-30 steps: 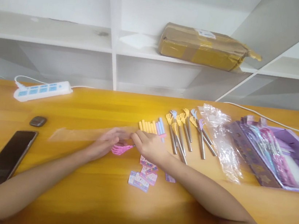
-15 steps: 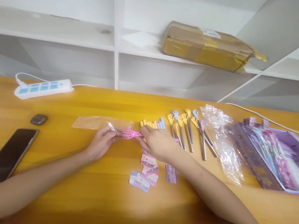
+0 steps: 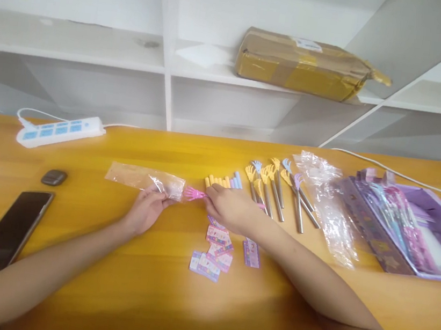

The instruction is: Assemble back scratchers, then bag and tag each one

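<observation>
Pinching the mouth of a clear sleeve (image 3: 143, 178), the left hand (image 3: 147, 208) meets the right hand (image 3: 228, 207), clamped on a pink claw pen (image 3: 193, 194). Small cards (image 3: 213, 250) lie just below the right wrist; more pens (image 3: 277, 191) beyond it.

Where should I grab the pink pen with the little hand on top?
Probably the straight shaft, from the right. The pink hand-topped pen lies flat, its thin claw end pointing left at the clear plastic sleeve, so the right hand pinches the barrel.

A single head-worn camera looks forward and down from close above the near edge of the table (image 3: 70, 253), facing the white shelves (image 3: 168, 71) behind it, both forearms entering from the bottom corners.
</observation>
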### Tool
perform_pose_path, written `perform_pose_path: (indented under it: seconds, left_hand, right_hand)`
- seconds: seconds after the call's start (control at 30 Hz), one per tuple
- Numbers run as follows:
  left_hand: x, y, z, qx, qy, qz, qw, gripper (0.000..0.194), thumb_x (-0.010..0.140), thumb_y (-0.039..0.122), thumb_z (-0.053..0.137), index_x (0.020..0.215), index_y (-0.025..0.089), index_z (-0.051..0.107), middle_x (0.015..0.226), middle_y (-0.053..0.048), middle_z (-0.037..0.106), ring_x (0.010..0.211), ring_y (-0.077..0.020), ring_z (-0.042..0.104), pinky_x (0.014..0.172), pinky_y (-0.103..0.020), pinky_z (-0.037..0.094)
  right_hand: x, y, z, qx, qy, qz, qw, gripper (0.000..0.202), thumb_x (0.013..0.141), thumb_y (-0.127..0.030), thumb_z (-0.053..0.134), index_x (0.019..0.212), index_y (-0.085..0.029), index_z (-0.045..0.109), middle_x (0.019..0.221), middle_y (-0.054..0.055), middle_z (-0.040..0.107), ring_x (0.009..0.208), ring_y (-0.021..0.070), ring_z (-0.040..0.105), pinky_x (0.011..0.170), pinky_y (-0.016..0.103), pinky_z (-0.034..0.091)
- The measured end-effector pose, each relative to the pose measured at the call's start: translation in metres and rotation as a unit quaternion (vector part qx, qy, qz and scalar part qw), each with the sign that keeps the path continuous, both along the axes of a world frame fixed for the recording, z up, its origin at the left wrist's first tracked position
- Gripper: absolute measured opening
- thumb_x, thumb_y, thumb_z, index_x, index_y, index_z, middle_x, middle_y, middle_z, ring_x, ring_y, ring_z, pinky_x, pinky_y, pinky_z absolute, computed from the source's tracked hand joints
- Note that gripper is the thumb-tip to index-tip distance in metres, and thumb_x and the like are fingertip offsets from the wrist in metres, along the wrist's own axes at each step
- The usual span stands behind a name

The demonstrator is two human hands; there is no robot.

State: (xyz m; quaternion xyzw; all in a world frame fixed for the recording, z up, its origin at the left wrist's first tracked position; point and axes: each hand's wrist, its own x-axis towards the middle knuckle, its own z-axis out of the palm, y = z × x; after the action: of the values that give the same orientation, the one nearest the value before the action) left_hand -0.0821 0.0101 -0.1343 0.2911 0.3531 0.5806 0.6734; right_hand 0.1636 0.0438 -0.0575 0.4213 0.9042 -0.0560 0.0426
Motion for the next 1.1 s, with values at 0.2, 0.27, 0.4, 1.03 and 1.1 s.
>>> perform_pose_path:
  seconds: [0.2,0.27,0.4,1.03,1.1]
  left_hand:
    - [0.000,0.001,-0.001,0.007,-0.003,0.001,1.000,0.011,0.076,0.016,0.075,0.071,0.018,0.066,0.082,-0.001,0.067,0.090,-0.0178,0.065,0.096,-0.038,0.055]
    - [-0.001,0.001,0.000,0.004,-0.003,-0.010,1.000,0.011,0.077,0.016,0.074,0.072,0.018,0.065,0.086,-0.003,0.069,0.093,-0.0191,0.066,0.098,-0.040,0.055]
    - [-0.002,0.002,0.001,-0.006,-0.004,-0.020,1.000,0.011,0.077,0.015,0.072,0.074,0.019,0.063,0.089,-0.002,0.070,0.098,-0.0203,0.068,0.101,-0.040,0.054]
    - [-0.001,0.004,-0.006,-0.042,0.005,0.004,0.999,0.023,0.075,0.028,0.093,0.087,0.015,0.078,0.094,-0.006,0.080,0.093,-0.0177,0.075,0.093,-0.032,0.061]
    - [-0.001,0.004,-0.007,-0.042,0.009,0.006,0.999,0.025,0.075,0.029,0.093,0.087,0.014,0.078,0.091,-0.005,0.080,0.089,-0.0165,0.075,0.091,-0.031,0.061]
  right_hand:
    - [0.000,0.001,-0.001,0.003,0.018,0.003,1.000,0.035,0.110,-0.032,0.033,0.095,-0.013,0.059,0.094,0.008,0.065,0.066,0.0133,0.049,0.063,0.033,0.017]
    - [0.001,0.002,-0.002,0.006,0.027,0.006,1.000,0.035,0.111,-0.032,0.033,0.095,-0.014,0.059,0.094,0.008,0.065,0.066,0.0134,0.050,0.063,0.033,0.018]
    - [0.001,0.002,-0.004,0.016,0.047,0.019,0.999,0.035,0.111,-0.033,0.034,0.096,-0.014,0.059,0.094,0.007,0.065,0.067,0.0141,0.051,0.063,0.033,0.019]
    - [0.000,-0.007,-0.001,-0.042,0.039,0.041,0.998,0.043,0.114,-0.035,0.027,0.096,-0.014,0.060,0.091,0.009,0.066,0.070,0.0149,0.055,0.063,0.031,0.023]
    - [0.002,-0.007,0.001,-0.050,0.038,0.044,0.997,0.044,0.115,-0.035,0.026,0.095,-0.014,0.059,0.090,0.009,0.066,0.071,0.0153,0.056,0.065,0.031,0.025]
